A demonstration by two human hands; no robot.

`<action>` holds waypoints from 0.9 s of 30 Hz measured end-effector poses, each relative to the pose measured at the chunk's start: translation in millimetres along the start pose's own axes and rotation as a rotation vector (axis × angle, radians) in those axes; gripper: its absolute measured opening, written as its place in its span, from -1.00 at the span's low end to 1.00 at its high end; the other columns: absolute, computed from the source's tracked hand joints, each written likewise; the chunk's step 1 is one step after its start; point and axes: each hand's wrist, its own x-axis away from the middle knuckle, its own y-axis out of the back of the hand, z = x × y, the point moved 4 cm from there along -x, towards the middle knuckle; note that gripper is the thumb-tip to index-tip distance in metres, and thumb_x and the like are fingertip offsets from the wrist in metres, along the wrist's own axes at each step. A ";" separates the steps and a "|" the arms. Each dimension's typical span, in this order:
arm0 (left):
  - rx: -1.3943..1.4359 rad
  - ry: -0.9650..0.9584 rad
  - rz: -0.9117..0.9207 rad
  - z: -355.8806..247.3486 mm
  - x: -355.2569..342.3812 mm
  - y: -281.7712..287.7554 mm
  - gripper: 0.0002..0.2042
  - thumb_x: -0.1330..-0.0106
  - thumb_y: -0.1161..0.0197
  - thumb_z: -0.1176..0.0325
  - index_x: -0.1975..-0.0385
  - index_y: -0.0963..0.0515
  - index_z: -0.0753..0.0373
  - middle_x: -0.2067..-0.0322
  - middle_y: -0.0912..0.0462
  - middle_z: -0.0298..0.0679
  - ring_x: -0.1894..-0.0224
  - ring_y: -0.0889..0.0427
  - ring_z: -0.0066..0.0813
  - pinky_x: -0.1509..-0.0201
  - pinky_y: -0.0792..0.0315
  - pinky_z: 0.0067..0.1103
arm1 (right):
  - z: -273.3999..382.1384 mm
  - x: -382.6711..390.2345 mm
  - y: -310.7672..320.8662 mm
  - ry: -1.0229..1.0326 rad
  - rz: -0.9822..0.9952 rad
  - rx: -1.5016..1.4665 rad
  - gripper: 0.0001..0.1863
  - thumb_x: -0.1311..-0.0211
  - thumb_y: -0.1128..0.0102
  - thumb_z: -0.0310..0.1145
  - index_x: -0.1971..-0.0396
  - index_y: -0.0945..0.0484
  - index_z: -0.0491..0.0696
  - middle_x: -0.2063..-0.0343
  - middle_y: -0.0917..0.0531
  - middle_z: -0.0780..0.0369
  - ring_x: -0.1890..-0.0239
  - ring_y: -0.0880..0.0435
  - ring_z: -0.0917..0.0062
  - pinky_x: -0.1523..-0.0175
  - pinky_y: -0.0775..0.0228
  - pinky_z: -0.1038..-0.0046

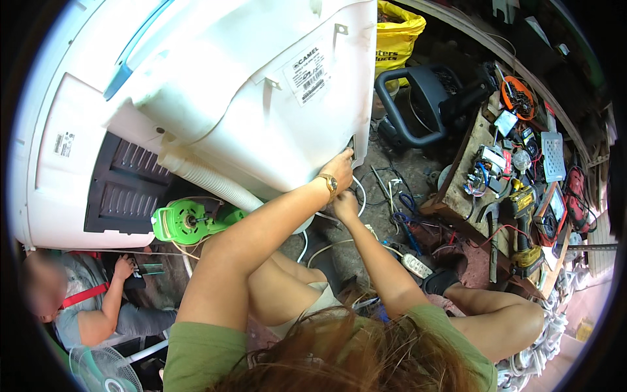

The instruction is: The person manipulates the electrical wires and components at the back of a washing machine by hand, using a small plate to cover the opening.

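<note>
Recorded: one large, white, moulded-plastic casing (287,137) bearing a white paper label (308,73). Lay ahead and mostly leftward of left hand (339,170) and right hand (345,206), right edge running away from the body, long axis uncertain, being cropped by the view. Was touched at its near right corner by the left, fingers curled, firmness of grip hidden. Stood farther from the right, just bodyward beside a thin white cable (363,195), closure impossible to tell.

You have two hands (338,171) (345,206) and one wristwatch (331,186); around you: one ribbed hose (215,181), one yellow bag (400,42), one orange bowl (518,80), one power strip (416,266), one fan (106,370).
</note>
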 end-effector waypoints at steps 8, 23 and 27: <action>0.191 0.066 0.066 -2.2 -0.1 4.4 -0.67 -0.26 0.04 0.18 0.26 -0.68 0.11 0.18 -0.68 -0.28 -0.11 -0.49 -0.33 -0.34 0.08 -0.31 | 2.1 42.6 52.5 -0.176 -0.103 -0.925 -0.88 -0.30 -0.07 -0.32 0.28 -0.38 -0.02 0.68 -0.30 0.42 0.72 -0.18 0.74 0.66 -0.06 0.66; 0.226 0.124 -0.120 2.9 3.9 9.8 -0.79 -0.17 -0.05 0.29 0.44 -0.69 0.06 0.31 -0.68 -0.41 0.09 -0.55 -0.44 -0.22 -0.09 -0.33 | 27.0 38.1 57.6 -0.188 0.049 -1.454 -0.87 -0.31 -0.05 -0.36 0.22 -0.32 0.04 0.74 -0.21 0.40 0.76 -0.07 0.72 0.72 0.09 0.69; 0.180 0.063 -0.192 -1.1 6.8 1.0 -0.79 -0.16 -0.06 0.27 0.45 -0.68 0.06 0.33 -0.68 -0.42 0.10 -0.55 -0.46 -0.22 -0.10 -0.33 | 26.2 56.7 56.1 -0.298 0.460 -0.928 -0.65 -0.38 0.13 -0.12 0.10 -0.44 -0.07 0.69 -0.39 0.34 0.70 -0.30 0.65 0.54 -0.22 0.53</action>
